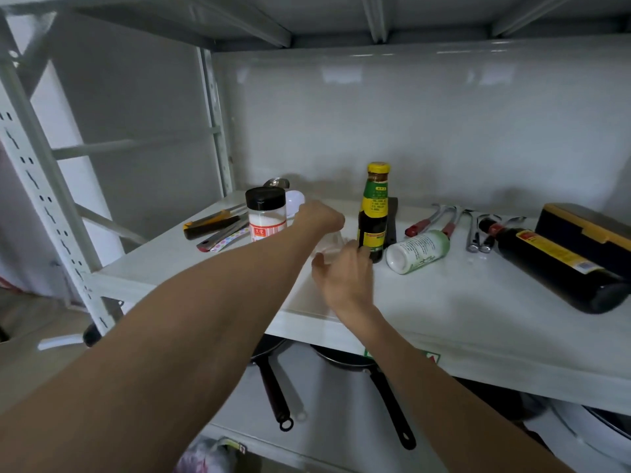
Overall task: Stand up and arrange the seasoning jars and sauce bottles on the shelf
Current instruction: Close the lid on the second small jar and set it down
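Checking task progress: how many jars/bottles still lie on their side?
2: the white plastic bottle with green label right of the upright yellow-capped sauce bottle, and the large dark glass bottle far right. The hands may hide another.

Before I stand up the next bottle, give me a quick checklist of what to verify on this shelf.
1. Yellow-capped sauce bottle upright: ok.
2. Black-lidded seasoning jar upright: ok.
3. White bottle with green label upright: not ok, lying on its side.
4. Large dark bottle upright: not ok, lying beside the black and yellow box.
5. Hands free: cannot tell; left hand and right hand surround a blurred clear object.
6. Bare shelf space in front: ok.
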Action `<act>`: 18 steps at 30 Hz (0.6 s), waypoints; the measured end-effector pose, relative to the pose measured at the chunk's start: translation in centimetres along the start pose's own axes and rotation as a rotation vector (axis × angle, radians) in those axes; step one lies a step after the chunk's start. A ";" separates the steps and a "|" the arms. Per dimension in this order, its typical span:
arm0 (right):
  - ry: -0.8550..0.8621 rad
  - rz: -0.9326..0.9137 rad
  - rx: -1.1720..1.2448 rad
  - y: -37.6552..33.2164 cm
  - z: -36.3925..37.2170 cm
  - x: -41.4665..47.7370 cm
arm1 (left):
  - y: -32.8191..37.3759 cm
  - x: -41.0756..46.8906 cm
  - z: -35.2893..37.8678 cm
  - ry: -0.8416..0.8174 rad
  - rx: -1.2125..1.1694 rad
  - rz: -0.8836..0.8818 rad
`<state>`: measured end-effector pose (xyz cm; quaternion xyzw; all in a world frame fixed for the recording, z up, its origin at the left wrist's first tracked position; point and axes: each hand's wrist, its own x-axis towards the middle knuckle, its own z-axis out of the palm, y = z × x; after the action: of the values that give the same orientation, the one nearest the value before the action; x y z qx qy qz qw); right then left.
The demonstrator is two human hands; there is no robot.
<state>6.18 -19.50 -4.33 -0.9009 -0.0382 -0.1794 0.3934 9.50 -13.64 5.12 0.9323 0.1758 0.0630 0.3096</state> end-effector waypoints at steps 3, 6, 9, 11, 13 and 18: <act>-0.004 0.004 -0.005 0.3 0.7 -0.4 | -0.4 0.5 0.6 -0.165 -0.067 -0.096; 0.009 0.034 0.099 0.3 0.7 0.0 | -0.7 1.1 0.9 -0.217 -0.139 -0.166; -0.018 0.087 0.191 0.4 0.8 0.5 | -0.6 1.5 0.8 -0.148 -0.202 -0.140; -0.045 0.157 0.277 0.6 0.8 0.9 | -0.6 1.2 0.5 -0.136 -0.281 -0.133; -0.071 0.197 0.369 0.8 0.7 0.8 | -1.0 1.4 0.6 -0.129 -0.385 -0.114; -0.112 0.209 0.411 1.6 0.7 -1.3 | -3.0 -0.1 1.3 -0.047 -0.503 -0.091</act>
<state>5.54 -20.01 -6.34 -0.8095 -0.0025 -0.0758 0.5822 8.86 -12.12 2.24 0.8182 0.1893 0.0688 0.5384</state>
